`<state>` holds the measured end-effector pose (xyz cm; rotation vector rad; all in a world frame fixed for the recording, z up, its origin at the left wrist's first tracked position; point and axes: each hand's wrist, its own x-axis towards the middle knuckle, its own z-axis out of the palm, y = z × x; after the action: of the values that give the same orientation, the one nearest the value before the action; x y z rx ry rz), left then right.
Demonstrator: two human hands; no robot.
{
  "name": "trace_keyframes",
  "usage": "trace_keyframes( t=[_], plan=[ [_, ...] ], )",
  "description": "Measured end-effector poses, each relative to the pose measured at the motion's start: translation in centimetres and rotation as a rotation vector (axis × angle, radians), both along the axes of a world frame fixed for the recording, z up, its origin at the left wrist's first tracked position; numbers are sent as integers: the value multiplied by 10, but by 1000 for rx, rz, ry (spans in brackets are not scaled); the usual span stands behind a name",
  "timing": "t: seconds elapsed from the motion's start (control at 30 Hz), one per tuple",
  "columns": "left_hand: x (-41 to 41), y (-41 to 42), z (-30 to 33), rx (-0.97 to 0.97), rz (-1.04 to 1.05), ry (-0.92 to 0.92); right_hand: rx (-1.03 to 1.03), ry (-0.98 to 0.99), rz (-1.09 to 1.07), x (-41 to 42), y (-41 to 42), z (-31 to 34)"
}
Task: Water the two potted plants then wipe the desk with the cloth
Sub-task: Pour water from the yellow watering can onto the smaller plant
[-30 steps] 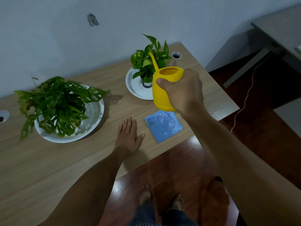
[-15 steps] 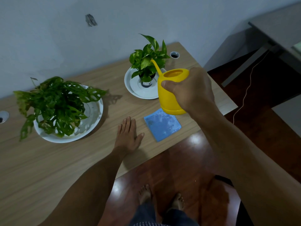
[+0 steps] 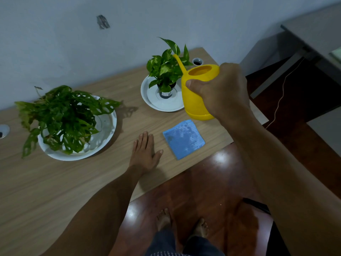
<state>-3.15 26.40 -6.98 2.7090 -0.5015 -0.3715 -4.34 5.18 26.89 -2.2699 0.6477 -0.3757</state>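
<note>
Head view of a wooden worktop (image 3: 55, 182) set against a pale wall. The right hand (image 3: 221, 91), right of centre in the frame, is clenched around a yellow watering can (image 3: 195, 100), held clear of the worktop with its thin spout (image 3: 178, 61) rising toward the upper centre and crossing the leaves of the small potted plant (image 3: 166, 69). This plant stands in a dark pot on a white saucer (image 3: 153, 100) at upper centre, just beside the can in the frame. The left hand (image 3: 144, 154), at centre, lies released and flat on the worktop, palm down, fingers straight. A blue cloth (image 3: 183, 139) lies flat just right of that hand, not touching it, below the can and near the worktop's front edge. The large potted plant (image 3: 62, 117), with perforated leaves, sits in a wide white dish (image 3: 108, 130) at centre left. A round cable port (image 3: 197, 61) marks the worktop's far corner. Bare feet (image 3: 180, 224) stand on the glossy red-brown floor (image 3: 203, 182) at lower centre.
</note>
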Motion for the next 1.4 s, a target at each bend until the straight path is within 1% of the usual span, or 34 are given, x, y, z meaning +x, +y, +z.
trace_keyframes(
  t=[0.17, 0.43, 0.8, 1.03, 1.23, 1.4],
  plan=[
    [0, 0, -1, -2, 7, -13, 4, -30, 23, 2, 4, -4],
    [0, 0, 2, 7, -1, -1, 12, 22, 43, -2, 3, -6],
    [-2, 1, 2, -10, -13, -39, -63, 98, 33, -11, -10, 0],
    [-2, 0, 1, -8, -6, -56, -73, 69, 16, -14, -10, 11],
    [-1, -1, 0, 22, 2, -36, -74, 19, 40, -11, -6, 17],
    [-1, 0, 0, 30, -5, -31, -79, 32, 81, -12, -4, 20]
  ],
)
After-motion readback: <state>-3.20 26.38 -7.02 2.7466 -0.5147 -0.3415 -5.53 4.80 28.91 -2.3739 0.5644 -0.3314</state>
